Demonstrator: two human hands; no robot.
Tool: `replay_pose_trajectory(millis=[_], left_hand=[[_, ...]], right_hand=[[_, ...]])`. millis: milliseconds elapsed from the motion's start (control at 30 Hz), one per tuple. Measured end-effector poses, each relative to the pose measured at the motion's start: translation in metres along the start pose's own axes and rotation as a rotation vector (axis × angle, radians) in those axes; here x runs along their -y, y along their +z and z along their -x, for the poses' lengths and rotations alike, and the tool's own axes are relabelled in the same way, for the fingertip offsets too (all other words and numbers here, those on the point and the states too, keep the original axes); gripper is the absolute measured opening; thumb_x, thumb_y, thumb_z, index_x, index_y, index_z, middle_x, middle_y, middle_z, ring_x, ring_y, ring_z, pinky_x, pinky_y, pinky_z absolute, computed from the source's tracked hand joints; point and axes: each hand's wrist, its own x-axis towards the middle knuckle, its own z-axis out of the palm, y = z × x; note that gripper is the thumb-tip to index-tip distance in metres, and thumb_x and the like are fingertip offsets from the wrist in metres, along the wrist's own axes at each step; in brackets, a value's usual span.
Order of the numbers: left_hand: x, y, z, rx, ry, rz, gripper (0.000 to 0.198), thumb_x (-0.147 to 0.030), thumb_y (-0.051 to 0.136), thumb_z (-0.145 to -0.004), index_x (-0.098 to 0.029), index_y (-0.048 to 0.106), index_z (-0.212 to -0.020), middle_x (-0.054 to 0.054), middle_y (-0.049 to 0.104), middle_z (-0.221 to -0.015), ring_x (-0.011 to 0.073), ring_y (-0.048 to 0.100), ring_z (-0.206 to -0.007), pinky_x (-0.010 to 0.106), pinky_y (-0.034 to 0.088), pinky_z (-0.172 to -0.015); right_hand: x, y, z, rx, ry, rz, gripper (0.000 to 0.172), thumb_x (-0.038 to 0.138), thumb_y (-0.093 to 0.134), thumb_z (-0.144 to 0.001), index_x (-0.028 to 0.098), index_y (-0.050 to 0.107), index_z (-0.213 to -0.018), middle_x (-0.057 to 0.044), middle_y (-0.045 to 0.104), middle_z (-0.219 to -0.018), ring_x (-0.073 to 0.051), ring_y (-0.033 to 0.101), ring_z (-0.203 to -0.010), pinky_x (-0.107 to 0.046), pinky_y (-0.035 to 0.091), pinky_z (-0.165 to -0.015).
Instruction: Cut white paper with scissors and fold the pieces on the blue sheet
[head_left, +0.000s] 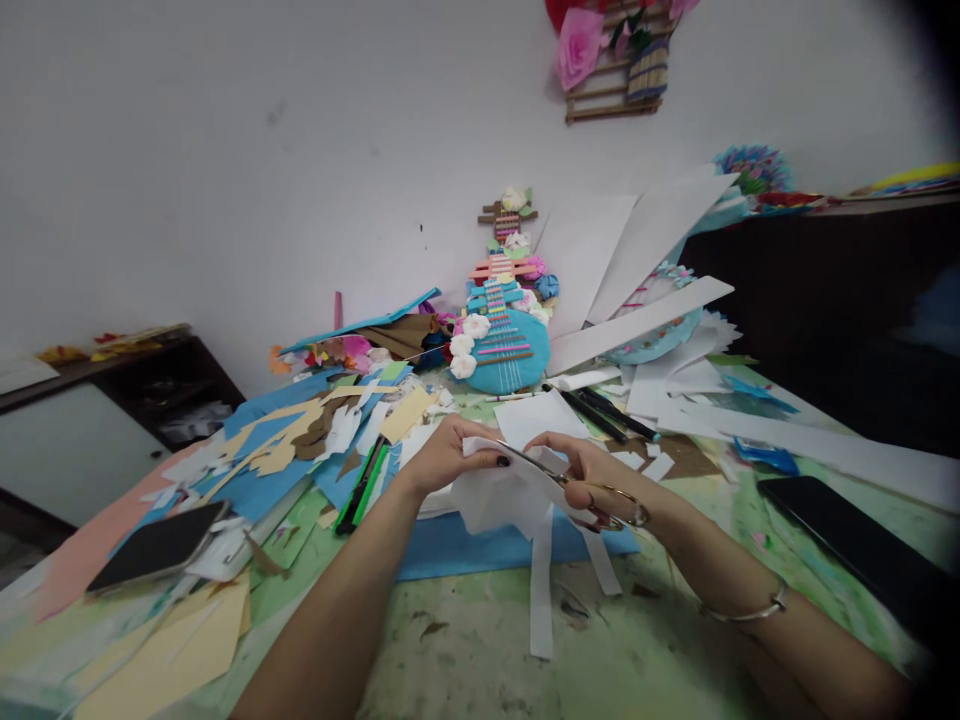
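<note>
My left hand (448, 457) pinches a sheet of white paper (491, 500) between thumb and fingers near the middle of the table. Fingers of my right hand (589, 470) are wrapped round the handles of a pair of scissors (551, 472), whose blades lie along the upper edge of the paper. Below the hands, a white paper strip (541, 595) rests on the table, its upper end hidden by the paper. A blue sheet (450, 548) lies flat under the work.
Paper scraps (307, 430) crowd the left, near a green-and-black box cutter-like object (364, 490) and a phone (157, 545). Black pens (596, 412) lie behind my right hand. Another dark phone (847, 540) is at right. A blue paper guitar-like craft (506, 350) leans against the wall.
</note>
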Motion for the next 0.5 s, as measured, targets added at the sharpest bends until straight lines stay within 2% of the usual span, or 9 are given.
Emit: replay_pose_trajectory(millis=[167,367,500], left_hand=[[0.003,0.0,0.001,-0.025,-0.03,0.059,0.025,-0.036,0.073,-0.065,-0.011,0.072,-0.067,0.007,0.065,-0.066,0.0153,0.054,-0.063,0.025,0.042,-0.058],[0.006,-0.002,0.002,-0.116,-0.014,0.224,0.024,-0.031,0.075,-0.063,-0.01,0.073,-0.076,0.007,0.065,-0.068,0.0144,0.055,-0.062,0.023,0.04,-0.055],[0.011,-0.001,0.001,-0.153,0.008,0.228,0.02,-0.03,0.074,-0.065,-0.01,0.073,-0.069,0.007,0.063,-0.065,0.0138,0.054,-0.061,0.023,0.04,-0.055]], right_hand=[[0.003,0.0,0.001,-0.03,-0.018,0.055,0.072,0.066,0.066,-0.061,0.016,0.044,-0.109,0.01,0.046,-0.044,-0.004,0.038,-0.029,-0.012,0.029,-0.027],[0.001,-0.003,0.002,-0.049,-0.049,0.112,0.081,0.077,0.055,-0.06,0.016,0.043,-0.111,0.008,0.047,-0.047,-0.005,0.04,-0.032,-0.014,0.033,-0.03],[0.001,-0.001,0.001,-0.066,-0.059,0.093,0.077,0.076,0.056,-0.06,0.017,0.044,-0.108,0.007,0.048,-0.052,-0.006,0.042,-0.035,-0.015,0.034,-0.031]])
